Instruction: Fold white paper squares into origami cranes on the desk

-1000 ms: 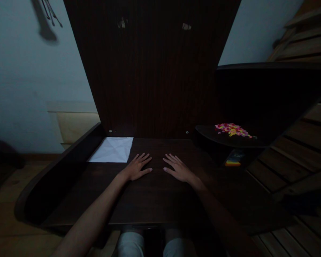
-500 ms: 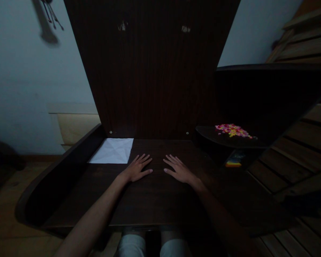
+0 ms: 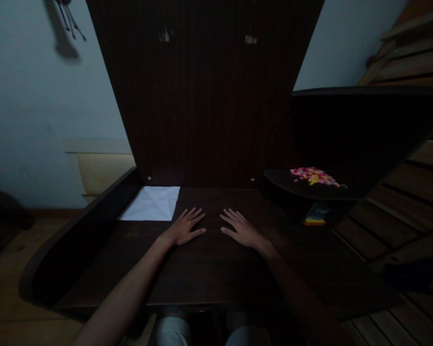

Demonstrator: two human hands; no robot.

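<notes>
Both of my hands rest palm down on the dark wooden desk point(image 3: 202, 274). My left hand point(image 3: 184, 227) lies flat with its fingers spread and nothing in it. Close beside its fingers, at the desk's back left, is a square of white creased paper point(image 3: 152, 203). My right hand point(image 3: 242, 228) is likewise flat and open, a short gap to the right of the left one, holding nothing.
A raised side panel point(image 3: 79, 240) borders the desk on the left, and a tall back panel point(image 3: 209, 105) rises behind. On a low corner shelf point(image 3: 281, 180) at right sits a pile of small pink, red and yellow pieces point(image 3: 313, 176). Beneath it is a colourful item point(image 3: 315, 216).
My hands and the things on the desk stay where they were. Only my legs below the desk edge have shifted apart slightly.
</notes>
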